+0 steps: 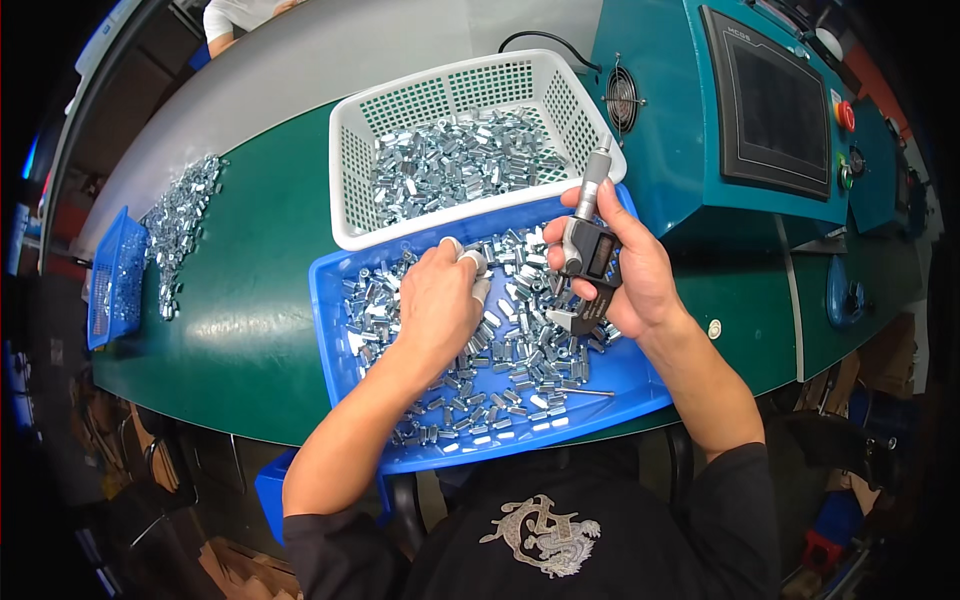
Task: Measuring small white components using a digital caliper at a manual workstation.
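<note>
My right hand [645,280] is wrapped round a digital micrometer [603,258], its thimble pointing up and its frame down over the blue bin [540,437]. My left hand [437,300] reaches into the same bin with bent fingers drawn together. Pale finger cots [480,265] cover some of its fingertips, and whatever they may pinch is hidden. Many small shiny hex metal standoffs [465,405] lie loose across the bin. A thin metal rod [590,392] rests among them near the right side. No standoff shows clearly between the micrometer's jaws.
Behind the bin, a white perforated basket [480,205] holds more standoffs. A teal machine [655,150] with a dark screen stands at the right. On the green table [250,350], a loose pile [180,222] lies by a small blue basket [118,285]. Another person's sleeve [235,14] shows far left.
</note>
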Demonstrator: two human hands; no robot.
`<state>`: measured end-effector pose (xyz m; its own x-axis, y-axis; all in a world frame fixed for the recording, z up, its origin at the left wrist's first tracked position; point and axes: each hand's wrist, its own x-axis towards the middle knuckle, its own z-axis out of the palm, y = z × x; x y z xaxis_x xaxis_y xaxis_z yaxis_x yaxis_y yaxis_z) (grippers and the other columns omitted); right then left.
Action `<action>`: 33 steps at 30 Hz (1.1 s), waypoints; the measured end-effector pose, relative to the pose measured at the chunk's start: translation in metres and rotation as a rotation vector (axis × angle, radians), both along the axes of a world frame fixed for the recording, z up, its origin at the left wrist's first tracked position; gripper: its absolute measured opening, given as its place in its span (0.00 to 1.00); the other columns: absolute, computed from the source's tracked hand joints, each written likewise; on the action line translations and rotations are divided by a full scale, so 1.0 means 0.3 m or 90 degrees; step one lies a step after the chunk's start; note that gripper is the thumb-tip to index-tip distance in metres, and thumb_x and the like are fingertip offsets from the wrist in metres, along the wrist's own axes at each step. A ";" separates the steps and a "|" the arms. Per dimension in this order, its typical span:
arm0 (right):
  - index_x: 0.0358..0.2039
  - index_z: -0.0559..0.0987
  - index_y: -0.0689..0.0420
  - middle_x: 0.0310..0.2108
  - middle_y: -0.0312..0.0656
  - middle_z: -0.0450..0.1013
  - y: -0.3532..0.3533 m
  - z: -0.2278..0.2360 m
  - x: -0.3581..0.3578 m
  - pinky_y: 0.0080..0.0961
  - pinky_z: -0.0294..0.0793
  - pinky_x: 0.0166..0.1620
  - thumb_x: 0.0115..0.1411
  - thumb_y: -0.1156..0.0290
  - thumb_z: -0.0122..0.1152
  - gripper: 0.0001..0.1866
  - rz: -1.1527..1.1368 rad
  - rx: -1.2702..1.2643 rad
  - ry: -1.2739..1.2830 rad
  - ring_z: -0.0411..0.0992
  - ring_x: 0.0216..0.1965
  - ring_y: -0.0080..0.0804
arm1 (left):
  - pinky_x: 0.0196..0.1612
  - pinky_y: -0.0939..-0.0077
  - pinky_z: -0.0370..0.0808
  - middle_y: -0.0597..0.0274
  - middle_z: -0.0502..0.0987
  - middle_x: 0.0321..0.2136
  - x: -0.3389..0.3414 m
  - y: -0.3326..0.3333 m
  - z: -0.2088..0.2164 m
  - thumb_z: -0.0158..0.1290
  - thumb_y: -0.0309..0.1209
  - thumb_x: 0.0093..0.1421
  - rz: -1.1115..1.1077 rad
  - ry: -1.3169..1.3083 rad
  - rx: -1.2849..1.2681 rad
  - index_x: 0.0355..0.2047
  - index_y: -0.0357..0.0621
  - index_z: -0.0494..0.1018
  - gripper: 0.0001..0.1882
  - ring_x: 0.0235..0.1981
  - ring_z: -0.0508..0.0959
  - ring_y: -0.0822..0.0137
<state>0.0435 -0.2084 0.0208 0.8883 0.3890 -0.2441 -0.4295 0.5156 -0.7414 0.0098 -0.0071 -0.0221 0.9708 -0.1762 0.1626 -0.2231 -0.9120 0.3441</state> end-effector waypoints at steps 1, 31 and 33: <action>0.45 0.67 0.56 0.31 0.44 0.73 -0.003 0.001 0.000 0.14 0.65 0.15 0.67 0.50 0.38 0.21 -0.002 -0.001 -0.002 0.74 0.29 0.27 | 0.34 0.63 0.70 0.57 0.70 0.26 0.001 -0.001 0.008 0.59 0.28 0.49 -0.017 -0.007 -0.004 0.32 0.41 0.76 0.08 0.30 0.73 0.56; 0.56 0.62 0.58 0.33 0.46 0.73 -0.014 -0.013 0.009 0.15 0.68 0.17 0.68 0.48 0.33 0.28 0.011 0.049 -0.016 0.74 0.30 0.27 | 0.38 0.73 0.79 0.57 0.78 0.36 -0.060 -0.073 0.076 0.55 0.23 0.58 -0.062 0.355 -0.853 0.40 0.35 0.72 0.10 0.36 0.79 0.69; 0.53 0.64 0.57 0.32 0.46 0.73 -0.013 -0.011 0.007 0.15 0.69 0.16 0.68 0.50 0.33 0.26 0.005 0.051 -0.018 0.74 0.29 0.27 | 0.38 0.73 0.79 0.55 0.78 0.35 -0.058 -0.070 0.080 0.54 0.24 0.58 -0.051 0.406 -0.874 0.41 0.35 0.72 0.11 0.35 0.80 0.67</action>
<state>0.0458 -0.2122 0.0176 0.8910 0.4140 -0.1865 -0.4137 0.5705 -0.7095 -0.0076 -0.0282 0.0020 0.9355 -0.2964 -0.1922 0.2559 0.1938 0.9471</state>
